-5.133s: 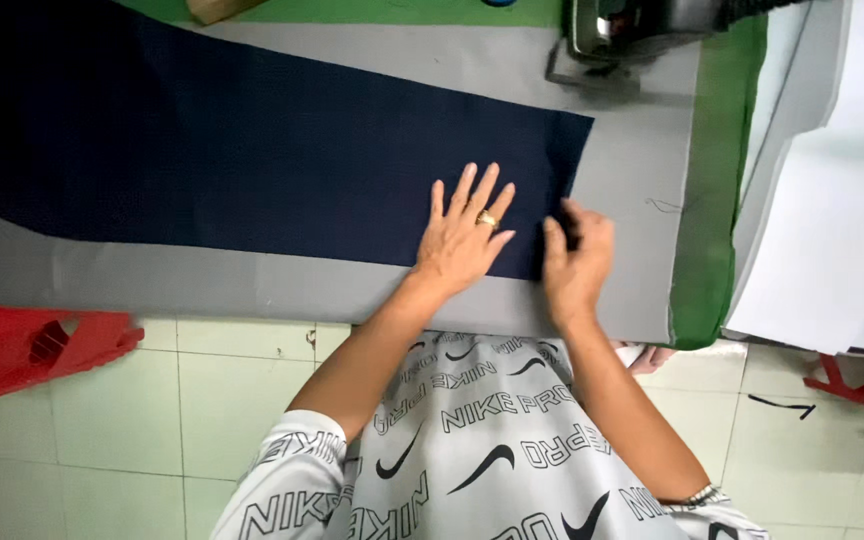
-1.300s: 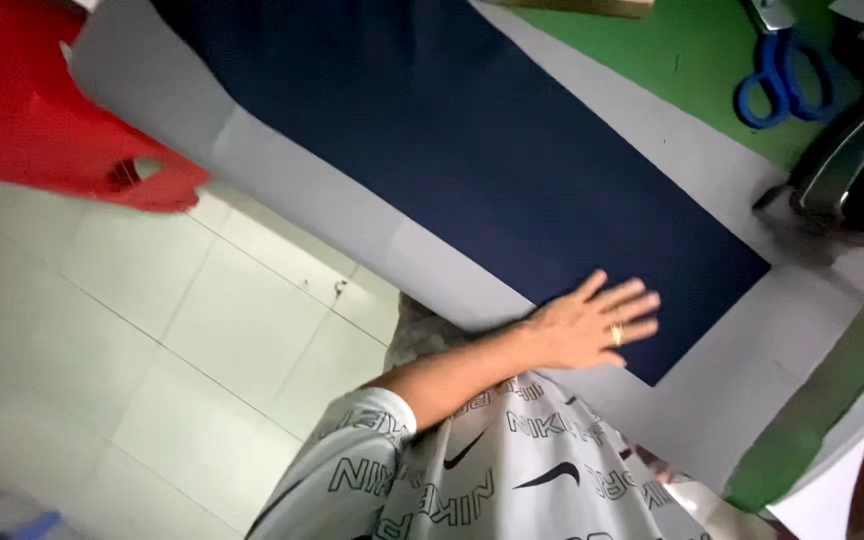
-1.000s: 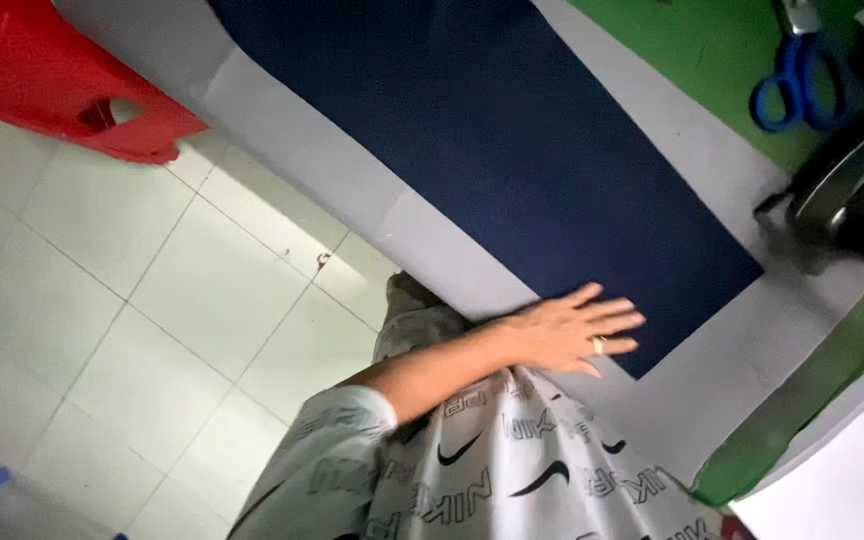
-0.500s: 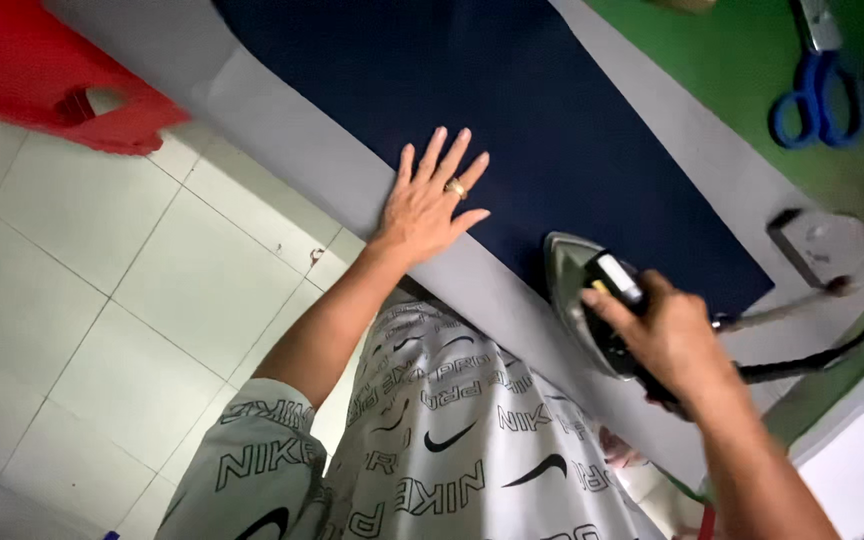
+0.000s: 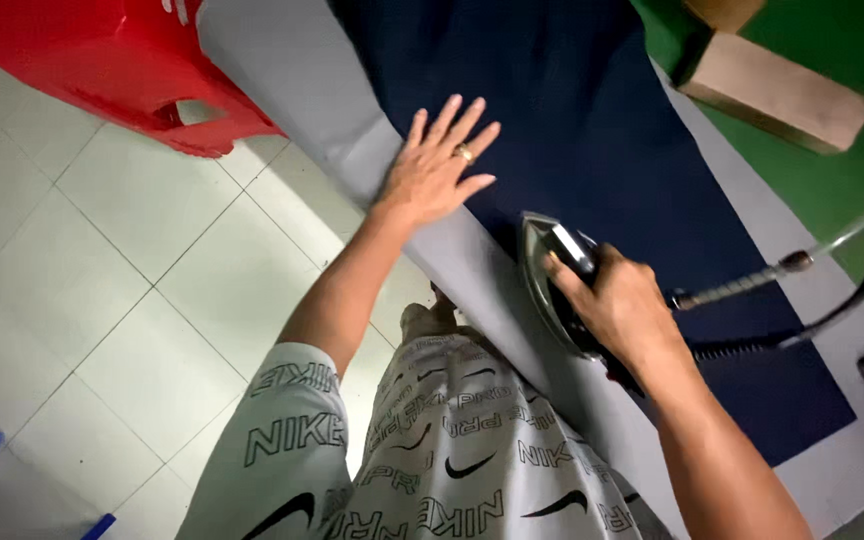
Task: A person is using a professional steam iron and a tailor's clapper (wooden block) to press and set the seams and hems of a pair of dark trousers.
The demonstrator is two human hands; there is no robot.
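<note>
Right, right hand (image 5: 622,305) clenched on heavy iron (image 5: 557,285) handle atop soft navy cloth (image 5: 592,130); left hand (image 5: 437,165) flat, splayed, empty on cloth's edge.

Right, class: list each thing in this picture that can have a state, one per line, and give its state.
Left hand: flat, fingers spread, pressing on the cloth's edge.
Right hand: closed round the iron's handle.
Iron: sole down on the cloth, held.
Navy cloth: spread flat on the grey table.
Hose: attached, trailing off right.
Wooden block: lying loose, untouched.
Red stool: standing beside the table.
</note>
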